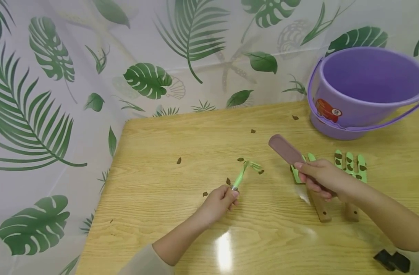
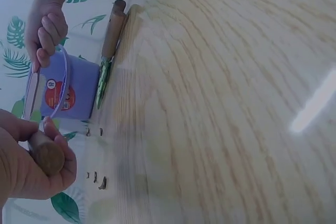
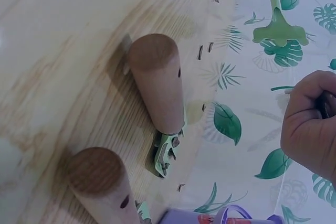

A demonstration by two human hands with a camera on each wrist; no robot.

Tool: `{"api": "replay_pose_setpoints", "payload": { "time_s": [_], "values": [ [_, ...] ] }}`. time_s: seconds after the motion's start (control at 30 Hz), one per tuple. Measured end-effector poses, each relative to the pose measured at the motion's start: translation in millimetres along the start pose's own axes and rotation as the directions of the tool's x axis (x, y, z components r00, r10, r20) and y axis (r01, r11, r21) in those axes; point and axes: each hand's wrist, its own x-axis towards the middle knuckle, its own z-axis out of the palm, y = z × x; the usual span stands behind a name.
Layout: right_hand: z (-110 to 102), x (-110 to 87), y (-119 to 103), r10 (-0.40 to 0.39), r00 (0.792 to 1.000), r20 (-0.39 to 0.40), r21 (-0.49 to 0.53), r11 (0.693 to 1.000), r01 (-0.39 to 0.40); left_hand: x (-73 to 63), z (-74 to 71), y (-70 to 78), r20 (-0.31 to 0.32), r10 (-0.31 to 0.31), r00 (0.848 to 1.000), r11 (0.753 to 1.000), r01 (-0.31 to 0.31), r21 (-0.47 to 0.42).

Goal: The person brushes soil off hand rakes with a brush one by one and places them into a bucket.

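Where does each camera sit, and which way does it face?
Head: on the person's head, facing forward and down at the table; left hand, right hand and both forearms show.
Left wrist: worn there, facing across the table toward the purple bucket; both hands show.
Right wrist: worn there, facing past two wooden handles; parts of both hands show.
The wrist views share the bucket.

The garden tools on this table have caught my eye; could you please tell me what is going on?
A person's left hand holds a green rake and the right hand grips a flat brown tool, both raised above the table. Two wooden-handled green tools lie near a purple bucket, with dark bits scattered about.
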Motion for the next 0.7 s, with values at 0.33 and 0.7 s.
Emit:
{"api": "replay_pose_setpoints", "payload": {
  "time_s": [0.33, 0.7],
  "values": [
    [2, -7.1, -1, -0.029, 0.997, 0.073, 0.101, 0.995, 0.022, 0.6, -0.6, -5.8, -0.041, 0.631, 0.775, 0.358, -0.244, 0.901],
    [19, -13.1, -1, -0.193, 0.931, 0.311, 0.394, 0.917, 0.059, 15.6, -6.4, -13.5, 0.156, 0.884, 0.44, -0.154, -0.04, 0.987]
  ]
}}
